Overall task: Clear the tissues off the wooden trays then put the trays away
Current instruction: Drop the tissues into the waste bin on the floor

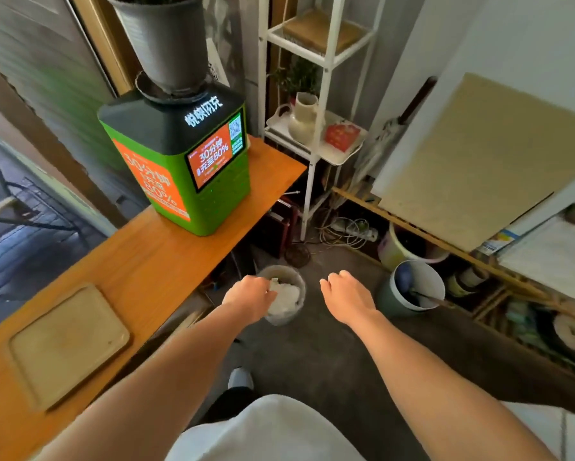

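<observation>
A pale wooden tray (68, 344) lies flat and bare on the orange table (166, 261) at the left. On the floor stands a small grey bin (279, 319) with crumpled white tissues (287, 294) inside. My left hand (249, 294) hovers over the bin's left rim, fingers curled down against the tissues; whether it still grips them I cannot tell. My right hand (344, 296) hangs to the right of the bin, fingers loosely bent, holding nothing.
A green charging kiosk (186, 168) with a plant pot (161, 41) on top stands on the table. A white shelf rack (312, 128) holds a vase and a red box. A green bin (412, 287), cables and stacked boards crowd the floor at right.
</observation>
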